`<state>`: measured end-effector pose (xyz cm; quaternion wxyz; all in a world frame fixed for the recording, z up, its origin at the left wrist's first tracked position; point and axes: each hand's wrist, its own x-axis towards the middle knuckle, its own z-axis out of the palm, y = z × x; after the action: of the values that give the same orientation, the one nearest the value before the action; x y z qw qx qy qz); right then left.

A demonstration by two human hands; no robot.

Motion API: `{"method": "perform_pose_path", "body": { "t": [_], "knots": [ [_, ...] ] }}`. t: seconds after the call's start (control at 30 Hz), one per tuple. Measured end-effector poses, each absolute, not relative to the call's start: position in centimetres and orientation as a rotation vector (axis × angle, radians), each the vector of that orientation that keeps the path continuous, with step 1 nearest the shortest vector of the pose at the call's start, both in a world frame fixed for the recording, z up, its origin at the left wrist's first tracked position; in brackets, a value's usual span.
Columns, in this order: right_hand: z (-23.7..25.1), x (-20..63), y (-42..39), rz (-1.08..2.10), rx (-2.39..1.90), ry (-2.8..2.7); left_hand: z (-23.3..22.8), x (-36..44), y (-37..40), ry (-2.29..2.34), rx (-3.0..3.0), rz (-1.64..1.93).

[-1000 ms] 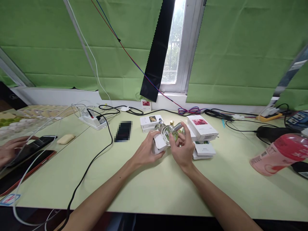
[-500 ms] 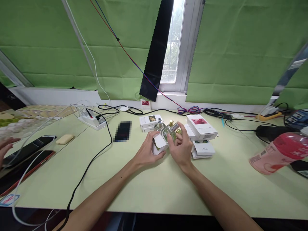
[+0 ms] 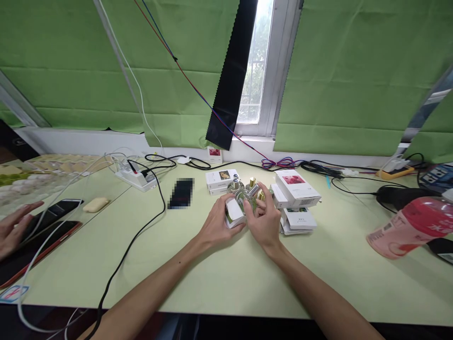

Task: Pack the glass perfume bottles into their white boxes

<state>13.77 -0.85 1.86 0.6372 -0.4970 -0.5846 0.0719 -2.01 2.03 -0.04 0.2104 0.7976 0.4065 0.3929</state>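
My left hand (image 3: 216, 218) is wrapped round a small white box (image 3: 235, 210), tilted on the table. Against the box's right side, my right hand (image 3: 264, 218) grips a round glass perfume bottle (image 3: 244, 198) with a silver cap. The bottle leans toward the box; whether it is partly inside cannot be made out. Just behind the hands stand more bottles, one with a silver cap (image 3: 235, 181) and one with a gold cap (image 3: 252, 182). White boxes (image 3: 297, 187) are stacked right of my right hand, and others (image 3: 222, 178) lie behind my left.
A black phone-like object (image 3: 181, 192), partly pixelated, lies left of my hands. At far left, another person's hand (image 3: 14, 226) is by two phones. A power strip (image 3: 136, 176) trails cables. A pink bottle (image 3: 406, 227) lies tilted at right.
The bottle in my right hand has tipped lower, closer against the box in my left hand. The other person's hand at far left has come further into view, over the phones.
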Motion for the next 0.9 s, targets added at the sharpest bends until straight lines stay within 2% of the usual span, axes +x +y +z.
{"method": "perform_pose_path", "body": {
  "t": [0.57,0.9],
  "knots": [
    [1.87,13.6,-0.87,0.344,-1.189,-1.344,-0.28,-1.75,2.01,1.139,2.182,1.178],
    [1.76,13.59,-0.65,0.338,-1.202,-1.344,-0.3,-1.51,1.95,1.146,2.147,1.242]
  ]
}}
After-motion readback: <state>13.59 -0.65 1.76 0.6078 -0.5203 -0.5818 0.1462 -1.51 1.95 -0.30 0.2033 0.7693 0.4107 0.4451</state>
